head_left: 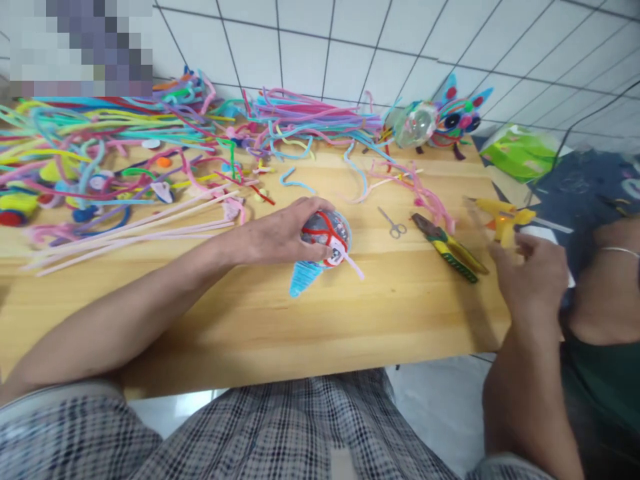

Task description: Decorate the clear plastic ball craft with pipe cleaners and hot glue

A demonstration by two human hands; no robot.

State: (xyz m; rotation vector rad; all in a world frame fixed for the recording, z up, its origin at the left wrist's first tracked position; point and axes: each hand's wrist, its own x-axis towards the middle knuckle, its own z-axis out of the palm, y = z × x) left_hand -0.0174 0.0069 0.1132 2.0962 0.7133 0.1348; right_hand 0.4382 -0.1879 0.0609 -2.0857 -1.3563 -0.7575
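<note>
My left hand (285, 233) is closed round a clear ball (320, 230) wrapped with red pipe cleaner, near the middle of the wooden table. A blue cone-shaped piece (304, 277) sticks out below the ball, and a pale pink strand (354, 265) points to the lower right. Over the table's right edge, my right hand (533, 273) grips a yellow glue gun (507, 220) with its nozzle toward the left. Pliers with yellow and green handles (447, 248) lie between the two hands, next to small scissors (393, 223).
Colourful pipe cleaners (320, 117) are heaped along the back and left. At the back right stands a finished-looking craft figure (459, 120) by a clear ball (413, 125). Another person's arm (607, 287) is at the far right, near a green package (520, 153).
</note>
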